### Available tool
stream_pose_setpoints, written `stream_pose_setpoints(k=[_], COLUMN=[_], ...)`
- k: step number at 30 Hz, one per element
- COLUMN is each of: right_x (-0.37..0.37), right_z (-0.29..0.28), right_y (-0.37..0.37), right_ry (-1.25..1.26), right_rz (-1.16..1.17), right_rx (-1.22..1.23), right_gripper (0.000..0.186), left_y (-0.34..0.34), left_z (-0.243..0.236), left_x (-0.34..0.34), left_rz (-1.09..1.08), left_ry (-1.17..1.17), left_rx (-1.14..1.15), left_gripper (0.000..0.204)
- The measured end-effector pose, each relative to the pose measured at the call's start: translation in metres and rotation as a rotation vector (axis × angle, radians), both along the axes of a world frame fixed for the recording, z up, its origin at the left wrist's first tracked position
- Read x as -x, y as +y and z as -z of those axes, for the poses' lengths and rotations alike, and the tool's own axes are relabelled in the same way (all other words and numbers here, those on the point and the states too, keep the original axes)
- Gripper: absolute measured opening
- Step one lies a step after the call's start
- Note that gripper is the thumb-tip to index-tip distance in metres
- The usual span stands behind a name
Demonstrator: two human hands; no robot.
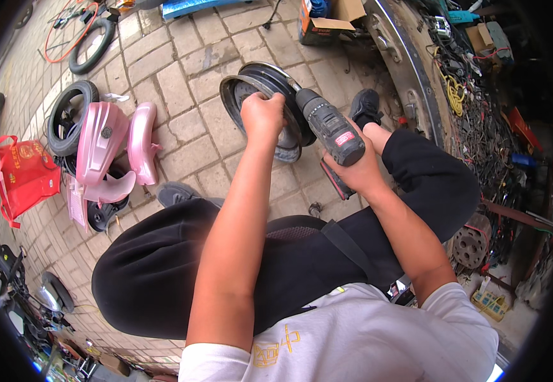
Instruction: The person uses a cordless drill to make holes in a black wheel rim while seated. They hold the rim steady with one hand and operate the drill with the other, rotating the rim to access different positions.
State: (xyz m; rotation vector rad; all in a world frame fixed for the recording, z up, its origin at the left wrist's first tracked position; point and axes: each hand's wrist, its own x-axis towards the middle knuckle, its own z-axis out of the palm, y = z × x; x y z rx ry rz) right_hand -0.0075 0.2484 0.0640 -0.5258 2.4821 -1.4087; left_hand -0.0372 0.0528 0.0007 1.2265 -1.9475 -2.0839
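Note:
A dark metal wheel rim (241, 86) stands on the brick paving in front of me, between my feet. My left hand (264, 114) is closed in a fist at the rim's near side; its fingers are partly hidden, but it appears to grip the rim. In my right hand (359, 162) is a grey and black cordless drill (330, 124), held by its handle. The drill's chuck points away from me, with its tip close to the right side of the rim. Whether the tip touches the metal I cannot tell. The drill's battery shows below my right hand.
Pink scooter body panels (102, 137) and a black tyre (72, 118) lie on the left, beside a red bag (25, 172). Another tyre (93, 46) is farther off. An open cardboard box (330, 22) stands ahead. Tangled cables (474, 134) and parts line the right side.

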Motion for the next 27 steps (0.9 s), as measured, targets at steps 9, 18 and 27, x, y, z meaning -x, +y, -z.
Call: stream_pose_setpoints(k=[9,18,27], right_x=[-0.0032,-0.004,-0.0057], right_z=[0.0006,0.0042,-0.0019], right_y=[-0.0028,-0.004,-0.0023], right_ry=[-0.021,-0.007,-0.027], right_rz=[0.011,0.026,0.032], right_rx=[-0.01,0.003,-0.024], right_gripper=[0.08,0.079,0.076], left_y=[0.0036,0.0051,0.006], left_z=[0.005,0.0088,0.0059], left_x=[-0.001,-0.0023,-0.0046], left_rz=[0.014,0.019,0.037], left_ry=[0.014,0.014,-0.002], left_rx=[0.01,0.03,0.045], left_gripper=[0.027,0.027,0.027])
